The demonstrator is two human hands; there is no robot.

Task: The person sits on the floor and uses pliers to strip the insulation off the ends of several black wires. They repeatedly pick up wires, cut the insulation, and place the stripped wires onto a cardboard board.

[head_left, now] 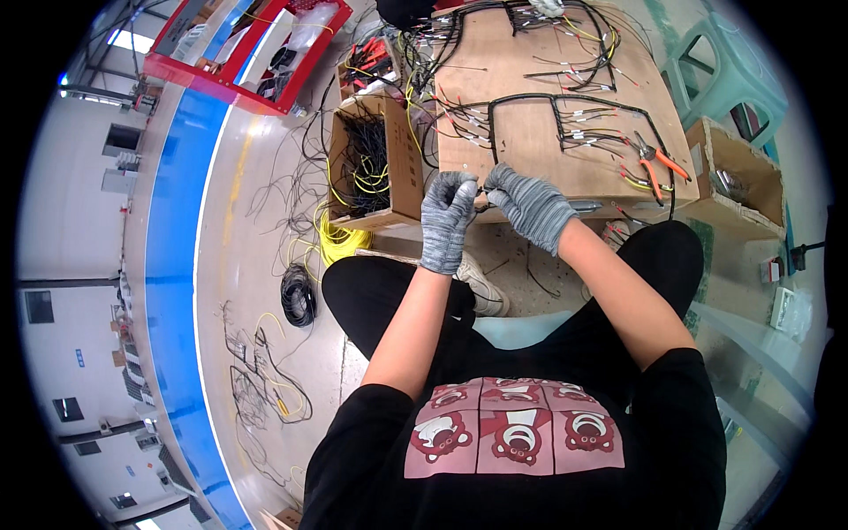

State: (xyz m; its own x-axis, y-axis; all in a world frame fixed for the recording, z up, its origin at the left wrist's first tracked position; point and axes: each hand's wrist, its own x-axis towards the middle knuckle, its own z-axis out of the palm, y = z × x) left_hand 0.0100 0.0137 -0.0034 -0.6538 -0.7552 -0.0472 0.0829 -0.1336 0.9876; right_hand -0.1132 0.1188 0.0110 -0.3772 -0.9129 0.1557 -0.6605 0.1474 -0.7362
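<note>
My left hand and my right hand, both in grey knitted gloves, meet just over the near edge of a wooden board. Each is closed, fingertips pinching a black cable that runs down from the wire harness on the board. The exact spot between the fingers is too small to make out. Black-wrapped branches of the harness end in loose wires with white labels and red or yellow tips. To the right of my right hand, orange-handled pliers rest on the board with their handles spread.
A cardboard box full of black and yellow wires stands left of the board. Coiled yellow cable and a black coil lie on the floor. Another cardboard box and a green plastic stool are at right; a red rack stands far left.
</note>
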